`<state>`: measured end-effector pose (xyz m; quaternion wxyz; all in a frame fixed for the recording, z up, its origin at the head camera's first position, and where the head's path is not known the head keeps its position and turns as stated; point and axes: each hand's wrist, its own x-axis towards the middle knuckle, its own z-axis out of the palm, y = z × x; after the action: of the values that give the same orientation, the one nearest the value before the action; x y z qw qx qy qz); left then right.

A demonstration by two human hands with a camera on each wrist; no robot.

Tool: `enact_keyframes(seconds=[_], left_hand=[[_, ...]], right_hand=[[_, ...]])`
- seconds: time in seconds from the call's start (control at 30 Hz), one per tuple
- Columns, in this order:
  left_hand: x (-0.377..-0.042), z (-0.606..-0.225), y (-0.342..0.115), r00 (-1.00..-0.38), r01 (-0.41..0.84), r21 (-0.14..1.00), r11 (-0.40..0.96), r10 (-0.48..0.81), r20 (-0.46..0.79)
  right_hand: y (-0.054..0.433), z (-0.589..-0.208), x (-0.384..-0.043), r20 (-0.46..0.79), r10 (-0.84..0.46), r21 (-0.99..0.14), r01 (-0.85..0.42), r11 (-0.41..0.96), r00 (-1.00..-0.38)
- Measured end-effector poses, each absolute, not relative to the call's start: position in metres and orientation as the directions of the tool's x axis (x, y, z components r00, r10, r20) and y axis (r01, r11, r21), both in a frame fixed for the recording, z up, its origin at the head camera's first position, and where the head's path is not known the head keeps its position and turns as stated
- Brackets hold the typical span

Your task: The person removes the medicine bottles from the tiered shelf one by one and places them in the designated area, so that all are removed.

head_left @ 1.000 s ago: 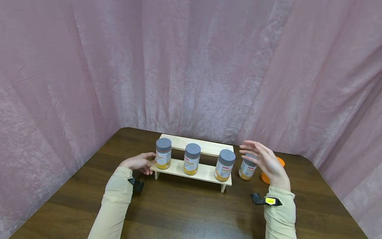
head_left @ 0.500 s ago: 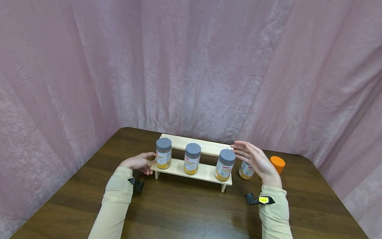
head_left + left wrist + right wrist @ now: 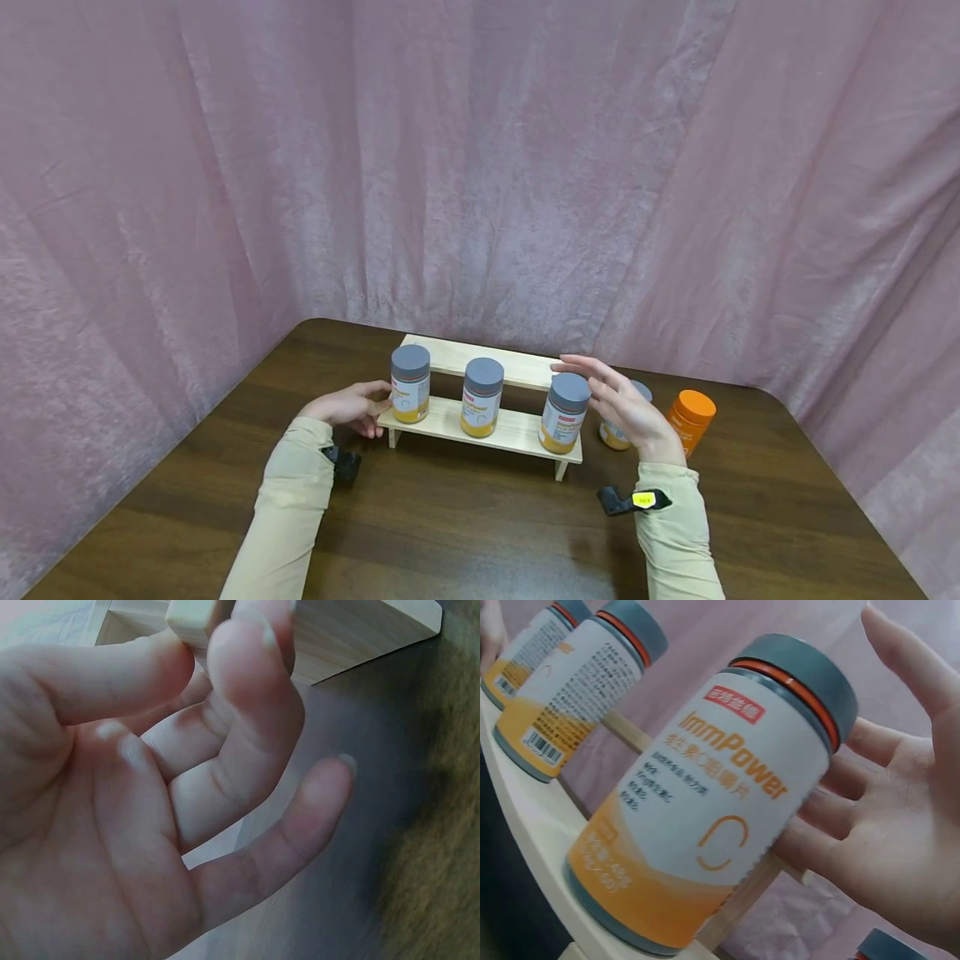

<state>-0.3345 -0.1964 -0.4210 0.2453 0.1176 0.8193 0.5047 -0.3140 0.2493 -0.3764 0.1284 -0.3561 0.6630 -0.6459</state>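
Note:
A two-tier wooden shelf (image 3: 450,427) stands on the table, three grey-lidded jars upright on its lower board: a left jar (image 3: 410,385), a middle jar (image 3: 482,398) and a right jar (image 3: 565,414). My left hand (image 3: 351,408) pinches the left end of the lower board; the left wrist view shows thumb and forefinger at the board end (image 3: 196,616), with the little finger sticking out. Beside and behind the right jar is my right hand (image 3: 630,410), fingers extended and thumb apart. In the right wrist view its fingers reach behind the jar (image 3: 712,802); contact is hard to tell.
Another grey-lidded jar (image 3: 613,435) stands on the table right of the shelf, partly hidden by the right hand. Farther right is an orange-lidded bottle (image 3: 692,417). The upper board (image 3: 480,360) runs behind the jars. Pink curtains (image 3: 480,167) hang behind the table.
My right hand has moved left from over the jar on the table to the right jar on the shelf, uncovering the orange bottle. My left hand stays put.

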Motion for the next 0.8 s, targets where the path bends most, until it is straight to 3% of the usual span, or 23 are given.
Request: enact_keyframes(seconds=[0.33, 0.67, 0.8], left_hand=[[-0.334, -0.421, -0.196, -0.855, -0.061, 0.887, 0.458, 0.434, -0.283], [-0.335, -0.421, -0.196, -0.857, -0.062, 0.885, 0.462, 0.430, -0.284], [-0.335, -0.421, -0.196, -0.859, -0.060, 0.885, 0.462, 0.428, -0.282]], right_hand=[[0.242, -0.389, -0.322, 0.361, -0.732, -0.924, -0.328, -0.197, -0.578], [0.238, -0.397, -0.324, 0.370, -0.744, -0.924, -0.301, -0.235, -0.556], [0.238, -0.400, -0.324, 0.344, -0.736, -0.933, -0.297, -0.202, -0.582]])
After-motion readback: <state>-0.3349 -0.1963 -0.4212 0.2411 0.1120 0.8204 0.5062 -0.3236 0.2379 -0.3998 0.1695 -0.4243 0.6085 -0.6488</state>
